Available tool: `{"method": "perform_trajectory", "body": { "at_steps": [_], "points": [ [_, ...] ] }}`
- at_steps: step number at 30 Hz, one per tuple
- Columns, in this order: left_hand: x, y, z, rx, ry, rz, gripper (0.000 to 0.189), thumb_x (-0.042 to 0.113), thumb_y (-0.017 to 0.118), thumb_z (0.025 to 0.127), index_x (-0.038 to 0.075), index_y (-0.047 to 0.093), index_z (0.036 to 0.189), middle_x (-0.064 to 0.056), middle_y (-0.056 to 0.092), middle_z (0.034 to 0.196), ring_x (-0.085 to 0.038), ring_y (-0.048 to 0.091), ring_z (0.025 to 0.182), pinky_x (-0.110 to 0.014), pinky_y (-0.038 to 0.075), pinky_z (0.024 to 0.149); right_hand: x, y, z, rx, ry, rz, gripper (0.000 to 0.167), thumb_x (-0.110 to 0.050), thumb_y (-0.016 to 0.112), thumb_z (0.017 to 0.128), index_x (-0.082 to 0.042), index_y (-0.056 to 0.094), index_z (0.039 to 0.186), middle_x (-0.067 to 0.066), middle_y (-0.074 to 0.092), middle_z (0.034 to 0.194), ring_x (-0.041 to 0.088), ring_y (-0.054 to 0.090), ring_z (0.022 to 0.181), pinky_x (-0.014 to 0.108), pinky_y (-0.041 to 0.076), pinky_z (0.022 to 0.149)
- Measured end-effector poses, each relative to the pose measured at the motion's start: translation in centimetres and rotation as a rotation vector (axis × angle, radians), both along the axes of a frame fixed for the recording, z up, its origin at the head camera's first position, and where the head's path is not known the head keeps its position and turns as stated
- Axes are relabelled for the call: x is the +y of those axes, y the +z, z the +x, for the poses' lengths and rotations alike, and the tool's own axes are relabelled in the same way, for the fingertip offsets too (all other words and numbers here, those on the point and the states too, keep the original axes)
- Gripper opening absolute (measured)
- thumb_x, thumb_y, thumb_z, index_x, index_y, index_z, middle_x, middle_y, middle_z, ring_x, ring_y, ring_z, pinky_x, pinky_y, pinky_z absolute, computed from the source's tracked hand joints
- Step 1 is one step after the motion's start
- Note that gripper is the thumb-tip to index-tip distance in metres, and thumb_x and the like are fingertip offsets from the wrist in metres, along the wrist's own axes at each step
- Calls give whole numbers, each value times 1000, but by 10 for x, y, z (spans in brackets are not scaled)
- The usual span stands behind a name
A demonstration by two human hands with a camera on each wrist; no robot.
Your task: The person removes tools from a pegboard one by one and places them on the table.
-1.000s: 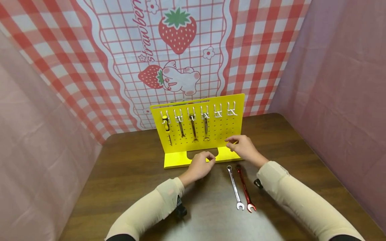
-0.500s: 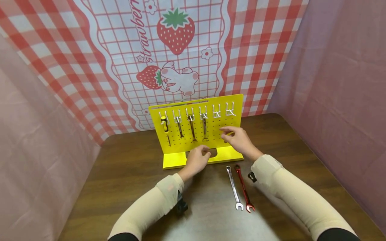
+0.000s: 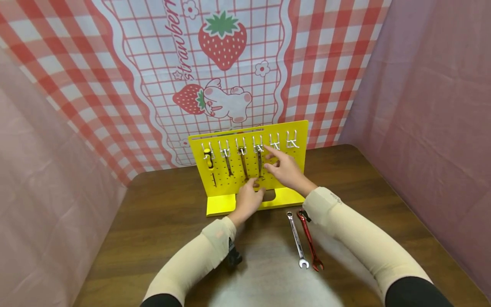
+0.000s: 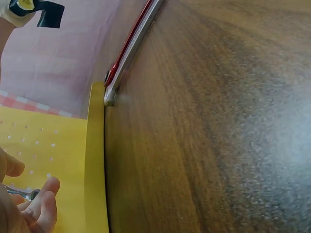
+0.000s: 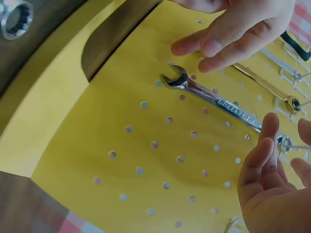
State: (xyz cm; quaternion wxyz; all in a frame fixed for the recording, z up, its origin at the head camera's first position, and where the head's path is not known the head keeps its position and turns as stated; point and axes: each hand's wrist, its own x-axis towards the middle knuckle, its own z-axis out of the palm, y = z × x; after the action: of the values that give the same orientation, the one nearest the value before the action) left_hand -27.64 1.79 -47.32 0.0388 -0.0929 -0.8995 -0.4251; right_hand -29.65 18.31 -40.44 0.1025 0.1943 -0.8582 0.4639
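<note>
A yellow pegboard (image 3: pixel 285 166) stands on the table with tools hung from metal hooks. My right hand (image 3: pixel 285 171) is spread beside the upper part of the rightmost hanging wrench (image 5: pixel 218 103), a silver combination wrench. Its fingertips are close to that wrench's ring end; no grip shows. Lower down, my left hand (image 3: pixel 247 200) reaches toward the board, fingers extended near the lower ends of the hanging wrenches, and holds nothing visible. Left of that wrench hang a second wrench (image 3: pixel 243 164), a smaller wrench (image 3: pixel 228 165) and a yellow-black screwdriver (image 3: pixel 209 160).
A silver wrench (image 3: pixel 296 238) and a red wrench (image 3: pixel 310 241) lie side by side on the wooden table (image 3: pixel 161 230), in front of the board's right part. Two hooks (image 3: pixel 291 140) at the board's right carry no tool. A checked strawberry cloth (image 3: pixel 226 98) hangs behind.
My right hand has moved left and up, from the board's lower right to the rightmost hanging wrench. My left hand has risen slightly toward the lower wrench ends. The wrenches on the table stay put.
</note>
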Motion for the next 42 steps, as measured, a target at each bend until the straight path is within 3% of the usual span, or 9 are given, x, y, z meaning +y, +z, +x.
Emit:
{"method": "perform_trajectory", "body": {
  "at_steps": [7,11,14,17,21,29,36,42],
  "points": [
    [1,4,-6,2,4,2,44,24,66,98,5,59,137,-11,70,121,-30,66,111,-47,53,89,-11,7,-8,38,4,64,66,-5,63,98,-18,37,157,14,60,127,16,45,48,31,46,49],
    [3,5,-9,-3,5,-4,45,24,66,98,6,58,138,-11,68,125,-30,64,115,-47,53,91,-15,8,-12,28,-11,75,66,-4,61,98,-18,36,157,13,60,128,17,44,48,32,45,48],
    [4,6,-11,2,11,-16,45,24,66,98,6,58,138,-10,67,126,-29,63,116,-47,52,91,-17,10,-14,12,-25,63,64,-4,60,98,-18,37,157,14,60,128,21,52,54,33,48,50],
    [4,6,-13,8,16,-20,44,23,67,98,6,59,138,-10,67,126,-29,63,116,-47,53,91,-18,12,-14,-14,-31,26,61,-2,58,98,-17,40,155,16,61,126,30,63,68,33,50,54],
    [4,7,-16,7,15,-15,44,22,66,98,6,59,138,-10,67,126,-30,63,116,-47,53,90,-19,16,-14,-42,-30,-25,57,1,55,98,-15,43,152,19,62,123,39,68,82,34,51,55],
    [1,4,-18,15,13,-13,42,22,66,98,6,60,137,-10,67,125,-29,63,115,-47,52,92,-22,16,-15,-56,-40,-111,43,-3,54,102,-13,51,144,18,61,121,36,70,82,40,55,60],
    [-1,1,-17,47,18,-22,35,20,66,98,6,65,130,-8,69,120,-28,64,114,-45,52,92,-25,10,-14,-48,-54,-203,32,-9,54,105,-12,57,137,17,60,117,39,70,80,29,43,46],
    [-2,0,-17,97,-3,-12,24,17,66,98,10,72,119,-4,72,116,-24,66,110,-41,53,87,-25,7,-11,-10,-59,-282,26,-9,56,104,-7,63,128,16,63,111,36,69,75,26,40,44]
  ]
}}
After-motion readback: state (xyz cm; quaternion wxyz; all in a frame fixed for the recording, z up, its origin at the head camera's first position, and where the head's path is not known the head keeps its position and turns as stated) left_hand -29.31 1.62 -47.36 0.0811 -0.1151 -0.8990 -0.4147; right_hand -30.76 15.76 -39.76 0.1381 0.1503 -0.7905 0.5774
